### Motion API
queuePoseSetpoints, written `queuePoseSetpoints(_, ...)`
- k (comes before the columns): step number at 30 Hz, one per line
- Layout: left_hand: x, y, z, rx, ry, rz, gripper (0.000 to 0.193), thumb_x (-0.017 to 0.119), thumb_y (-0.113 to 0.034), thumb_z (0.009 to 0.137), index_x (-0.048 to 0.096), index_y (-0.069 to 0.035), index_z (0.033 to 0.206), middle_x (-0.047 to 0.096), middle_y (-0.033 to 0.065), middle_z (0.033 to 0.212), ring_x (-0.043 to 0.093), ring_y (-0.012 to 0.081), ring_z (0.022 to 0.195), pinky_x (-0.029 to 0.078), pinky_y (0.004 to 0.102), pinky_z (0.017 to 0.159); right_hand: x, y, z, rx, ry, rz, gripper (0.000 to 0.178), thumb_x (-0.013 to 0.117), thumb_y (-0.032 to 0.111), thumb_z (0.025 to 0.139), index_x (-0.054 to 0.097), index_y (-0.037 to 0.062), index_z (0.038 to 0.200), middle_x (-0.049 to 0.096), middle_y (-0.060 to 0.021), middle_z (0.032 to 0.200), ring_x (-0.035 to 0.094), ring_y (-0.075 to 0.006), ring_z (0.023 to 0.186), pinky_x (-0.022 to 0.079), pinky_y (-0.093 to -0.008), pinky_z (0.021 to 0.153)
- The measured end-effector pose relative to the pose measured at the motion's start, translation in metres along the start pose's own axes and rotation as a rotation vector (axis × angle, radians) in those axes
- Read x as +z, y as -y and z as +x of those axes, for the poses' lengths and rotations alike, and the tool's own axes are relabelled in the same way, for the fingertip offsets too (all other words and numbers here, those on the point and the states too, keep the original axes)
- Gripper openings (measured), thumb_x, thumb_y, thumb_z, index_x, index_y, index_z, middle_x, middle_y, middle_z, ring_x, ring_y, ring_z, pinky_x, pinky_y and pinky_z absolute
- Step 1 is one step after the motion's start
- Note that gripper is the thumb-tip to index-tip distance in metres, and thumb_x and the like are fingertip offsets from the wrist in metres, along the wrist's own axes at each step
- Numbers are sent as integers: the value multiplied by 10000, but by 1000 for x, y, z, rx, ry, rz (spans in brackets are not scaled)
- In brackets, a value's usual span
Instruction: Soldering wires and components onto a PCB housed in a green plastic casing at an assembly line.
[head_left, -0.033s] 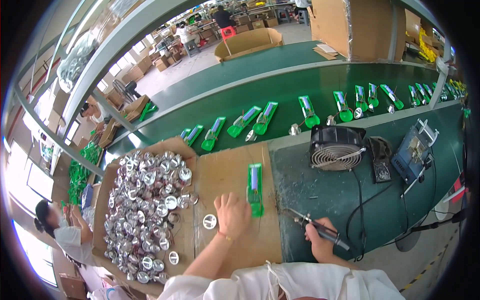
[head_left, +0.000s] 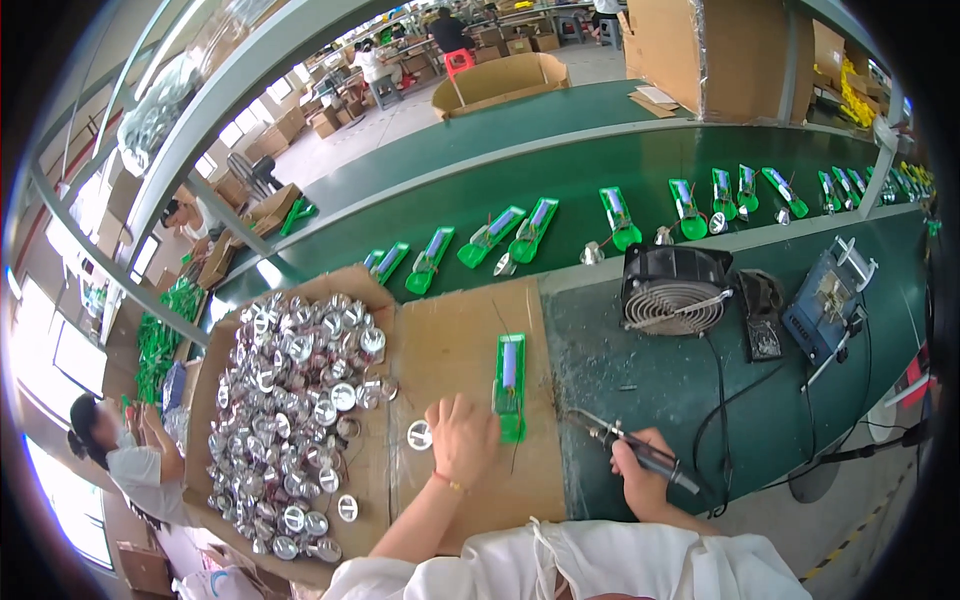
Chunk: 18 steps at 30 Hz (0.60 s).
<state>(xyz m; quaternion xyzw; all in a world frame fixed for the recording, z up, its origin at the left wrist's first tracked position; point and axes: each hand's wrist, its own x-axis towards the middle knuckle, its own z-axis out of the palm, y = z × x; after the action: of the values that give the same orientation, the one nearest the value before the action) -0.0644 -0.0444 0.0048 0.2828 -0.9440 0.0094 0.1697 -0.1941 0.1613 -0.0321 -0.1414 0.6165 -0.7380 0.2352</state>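
A green plastic casing (head_left: 512,428) with a blue-violet cylindrical cell (head_left: 510,365) and thin wires lies lengthwise on a cardboard sheet (head_left: 430,330). My left hand (head_left: 465,440) rests at the casing's lower left edge, its fingers curled down. Its fingertips are hidden, so what they pinch does not show. Just left of that hand lies a round silver reflector piece (head_left: 419,435). My right hand (head_left: 645,470) is closed around the dark handle of a soldering iron (head_left: 650,457), whose tip points up and left, to the right of the casing.
On the left, a cardboard box (head_left: 205,440) holds a heap of silver reflectors (head_left: 300,400). Several green casings (head_left: 620,222) line the belt (head_left: 560,190) beyond. A black fan (head_left: 675,290) and a blue soldering unit (head_left: 822,305) with trailing cables stand right. Another person (head_left: 140,470) sits at far left.
The casing has slid slightly toward me, and a wire now sticks up beyond its far end. My left hand has shifted only a little; the right hand keeps hold of the iron.
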Motion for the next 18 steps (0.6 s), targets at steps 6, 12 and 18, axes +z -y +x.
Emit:
queuePoseSetpoints(6, -55, 33, -47, -540, 213, 229, 627, 555, -614, 746, 505, -99, 1102, 625, 151, 628, 626, 327, 596, 469, 432, 518, 0, -4, -9, -134, 43, -13, 153, 641, 100, 812, 522, 4, 817, 587, -54, 652, 538, -79, 540, 438, -219, 495)
queuePoseSetpoints(12, -16, 30, -66, -57, -78, -73, 193, 563, -273, 827, 613, -87, 825, 579, 94, 796, 542, 279, 795, 420, 402, 749, -2, -9, -18, -172, 19, -26, 159, 647, 102, 811, 528, -1, 834, 581, -56, 658, 531, -77, 538, 435, -209, 497)
queuePoseSetpoints(18, -5, 24, -73, -267, -53, -478, 248, 522, -93, 844, 516, -65, 1091, 623, 125, 850, 599, 308, 746, 462, 386, 651, 4, 7, -30, -164, 66, -64, 153, 637, 95, 815, 532, -10, 848, 579, -56, 656, 523, -76, 535, 432, -207, 501)
